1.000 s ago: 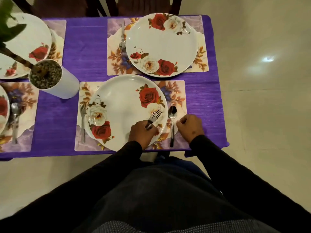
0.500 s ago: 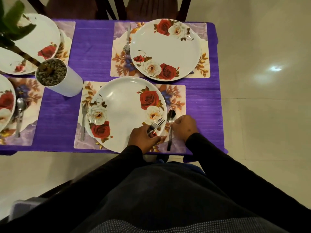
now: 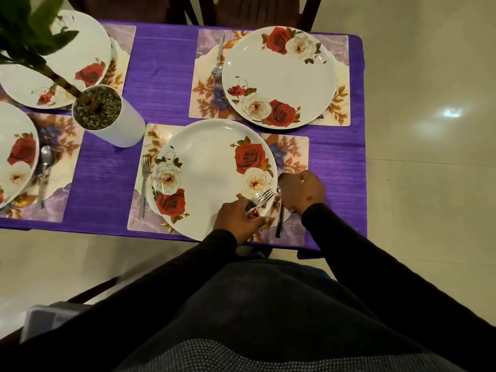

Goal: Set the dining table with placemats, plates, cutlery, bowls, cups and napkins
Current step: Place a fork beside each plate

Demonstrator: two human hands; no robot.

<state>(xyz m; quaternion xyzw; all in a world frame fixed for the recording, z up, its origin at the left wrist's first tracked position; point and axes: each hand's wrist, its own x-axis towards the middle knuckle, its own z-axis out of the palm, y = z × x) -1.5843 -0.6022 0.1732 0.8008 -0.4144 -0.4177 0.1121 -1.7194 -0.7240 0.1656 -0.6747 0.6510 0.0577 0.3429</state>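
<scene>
The right hand (image 3: 302,193) is sliding up from the spoon's (image 3: 280,220) handle toward its bowl, fingers curled over it, nudging it straight on the placemat (image 3: 291,153). The left hand (image 3: 237,217) keeps gripping 1 fork (image 3: 261,198) over the rose plate (image 3: 209,167), still unplaced.

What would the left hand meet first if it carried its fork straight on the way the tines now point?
The left hand holds a fork aimed up and right. First in that line is probably the right hand, over the spoon; relative heights are unclear.
</scene>
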